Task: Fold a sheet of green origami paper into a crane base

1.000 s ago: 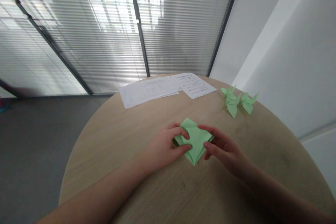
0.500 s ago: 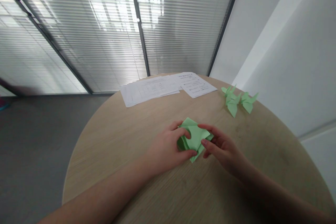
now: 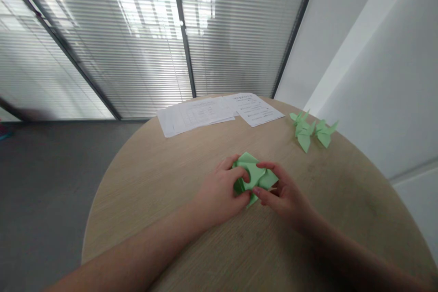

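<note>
**Both hands pinched on a half-folded green paper**

Head view: the green paper (image 3: pixel 255 177) sits just above the middle of the round wooden worktop (image 3: pixel 164 182), caught between both hands. The left hand (image 3: pixel 219 194) closes its grip on the near left edge, thumb and forefinger pinched over a flap. The right hand (image 3: pixel 285 196) pinches the right corner the same way. Holding it from two sides likely keeps the layers from springing apart. The paper is pale mint, creased into several flaps and puffed up in the centre, not flat. Farther right lie finished green paper figures (image 3: pixel 310 128), and white printed sheets (image 3: pixel 205 114) rest at the far edge.
</note>
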A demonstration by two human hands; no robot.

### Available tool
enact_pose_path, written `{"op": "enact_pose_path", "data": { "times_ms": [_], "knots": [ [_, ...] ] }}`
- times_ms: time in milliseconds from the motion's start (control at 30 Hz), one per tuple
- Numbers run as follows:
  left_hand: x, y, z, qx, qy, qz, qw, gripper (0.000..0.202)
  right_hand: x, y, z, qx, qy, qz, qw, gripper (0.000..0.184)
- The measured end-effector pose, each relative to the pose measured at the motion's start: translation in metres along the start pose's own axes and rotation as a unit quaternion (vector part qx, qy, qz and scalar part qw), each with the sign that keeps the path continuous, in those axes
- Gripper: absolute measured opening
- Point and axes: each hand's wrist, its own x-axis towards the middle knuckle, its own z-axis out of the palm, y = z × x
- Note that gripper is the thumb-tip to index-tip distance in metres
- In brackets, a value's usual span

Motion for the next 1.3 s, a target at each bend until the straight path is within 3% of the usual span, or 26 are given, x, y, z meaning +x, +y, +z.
{"op": "enact_pose_path", "data": {
  "times_ms": [267, 600, 933, 1300],
  "knots": [
    [0.000, -0.001, 0.000, 0.016, 0.020, 0.001, 1.000, 0.011, 0.000, 0.002, 0.003, 0.010, 0.010, -0.012, 1.000, 0.055],
    [0.001, -0.009, -0.001, -0.040, 0.016, 0.036, 0.998, 0.018, -0.002, -0.017, 0.001, 0.062, 0.041, 0.009, 0.997, 0.054],
    [0.004, -0.014, -0.007, -0.094, 0.006, 0.053, 0.994, 0.032, 0.003, -0.024, -0.008, 0.076, 0.054, 0.034, 0.995, 0.035],
    [0.006, -0.015, -0.004, -0.238, -0.008, -0.030, 0.971, 0.028, 0.002, -0.025, -0.012, 0.098, 0.038, -0.020, 0.994, 0.029]
  ]
}}
